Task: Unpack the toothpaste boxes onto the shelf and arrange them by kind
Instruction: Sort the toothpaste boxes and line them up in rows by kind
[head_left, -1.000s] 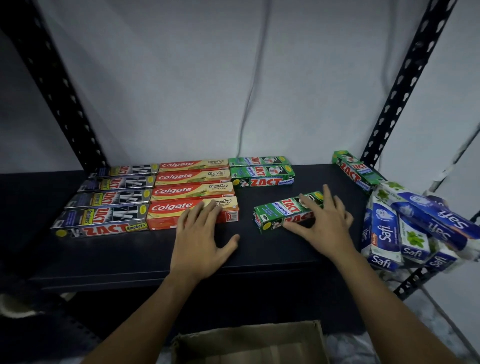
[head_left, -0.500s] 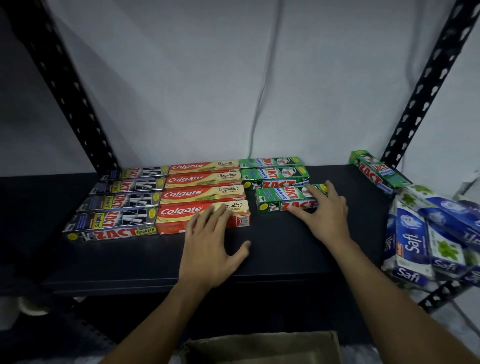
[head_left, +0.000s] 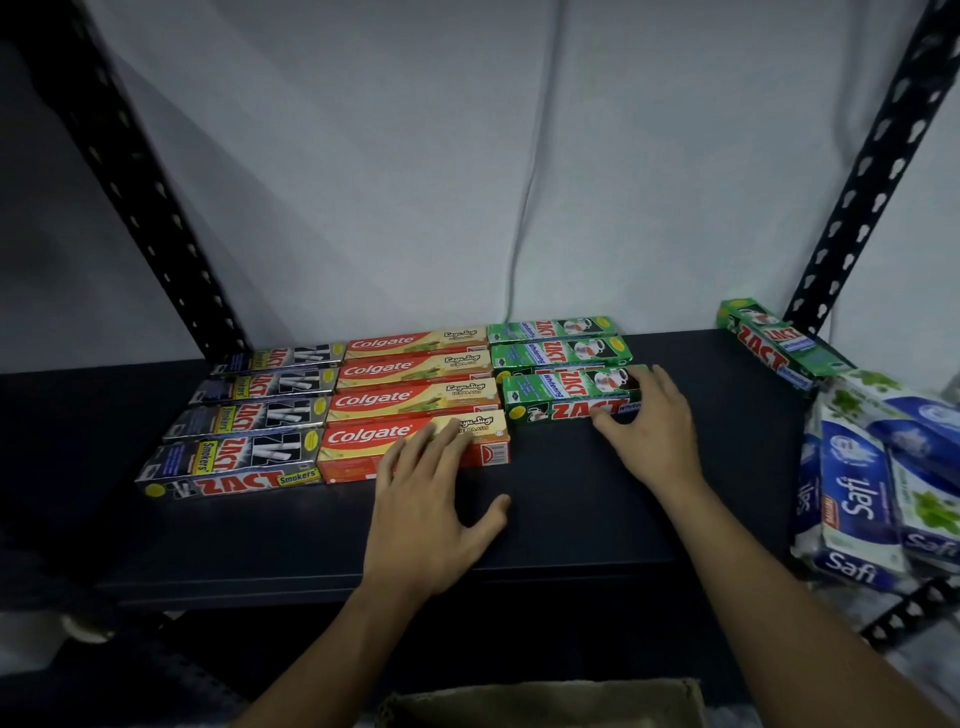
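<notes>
One green ZACT cardboard carton (head_left: 556, 397): likely light, stiff, crushable; best held across long sides. Right grip (head_left: 649, 436) pinches its right end; left grip (head_left: 431, 504) flat, fingers straight, on red Colgate carton (head_left: 363, 441).

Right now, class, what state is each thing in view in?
Black boxes: four, flat, lined up.
Colgate boxes: four, flat, lined up.
Green boxes: three, lined up.
Stray green box: askew, far right.
Safi packs: heaped.
Left hand: flat, touching front Colgate box.
Right hand: grips front green box.
Carton: open.
</notes>
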